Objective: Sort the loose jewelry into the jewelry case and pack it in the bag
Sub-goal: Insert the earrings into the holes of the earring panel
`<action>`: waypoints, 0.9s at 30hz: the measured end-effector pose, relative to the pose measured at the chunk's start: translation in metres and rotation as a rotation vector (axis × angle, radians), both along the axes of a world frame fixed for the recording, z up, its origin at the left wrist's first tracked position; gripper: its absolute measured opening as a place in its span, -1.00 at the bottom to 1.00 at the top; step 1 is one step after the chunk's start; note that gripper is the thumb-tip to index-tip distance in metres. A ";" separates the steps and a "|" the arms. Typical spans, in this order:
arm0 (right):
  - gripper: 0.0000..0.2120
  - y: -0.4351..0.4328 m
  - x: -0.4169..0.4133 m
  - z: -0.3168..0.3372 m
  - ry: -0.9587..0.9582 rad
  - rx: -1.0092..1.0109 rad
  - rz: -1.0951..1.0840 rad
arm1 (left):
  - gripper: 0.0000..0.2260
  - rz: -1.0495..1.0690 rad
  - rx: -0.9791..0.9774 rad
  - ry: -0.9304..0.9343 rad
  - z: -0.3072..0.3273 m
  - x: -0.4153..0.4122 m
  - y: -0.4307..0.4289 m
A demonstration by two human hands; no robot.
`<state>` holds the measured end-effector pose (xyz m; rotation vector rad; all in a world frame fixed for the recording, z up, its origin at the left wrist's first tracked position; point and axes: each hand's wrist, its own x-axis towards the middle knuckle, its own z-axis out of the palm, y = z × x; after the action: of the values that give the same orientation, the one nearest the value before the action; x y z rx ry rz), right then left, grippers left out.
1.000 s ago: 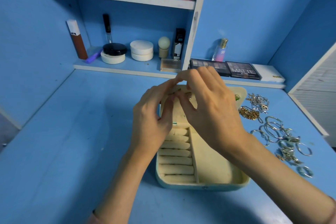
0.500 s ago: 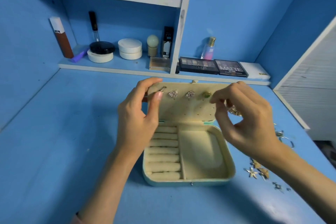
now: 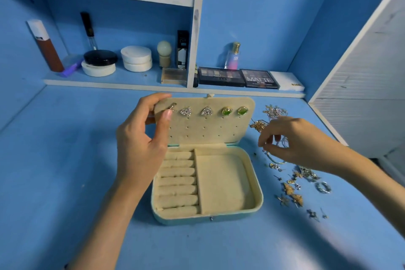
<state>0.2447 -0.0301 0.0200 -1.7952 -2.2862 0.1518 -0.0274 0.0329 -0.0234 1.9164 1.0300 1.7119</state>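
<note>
5 earrings (image 3: 207, 111) sitting in jewelry case (image 3: 208, 217) lid, left hand (image 3: 140, 147) pinching its corner; right hand (image 3: 293, 140) reaching into loose jewelry (image 3: 293, 195) right of case, grip unclear; packing pending.

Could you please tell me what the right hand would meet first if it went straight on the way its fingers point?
Likely the loose jewelry lying under the right hand, before the jewelry case; depth is unclear.

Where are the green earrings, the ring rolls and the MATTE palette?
green earrings (image 3: 226, 111), head view, on the left stone.
ring rolls (image 3: 178, 181), head view, on a middle roll.
MATTE palette (image 3: 259, 79), head view, on its lettering.
</note>
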 end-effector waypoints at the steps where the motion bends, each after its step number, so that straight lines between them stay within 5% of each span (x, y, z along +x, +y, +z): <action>1: -0.88 0.000 0.000 -0.002 -0.026 -0.033 0.013 | -0.81 0.001 -0.003 -0.001 0.000 0.000 0.000; 27: -0.91 -0.001 0.001 -0.013 -0.219 -0.037 0.000 | -0.81 -0.011 -0.028 -0.022 -0.001 0.000 0.001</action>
<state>0.2453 -0.0307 0.0071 -1.9158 -2.4441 -0.0034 -0.0279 0.0335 -0.0240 1.8786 1.0280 1.6995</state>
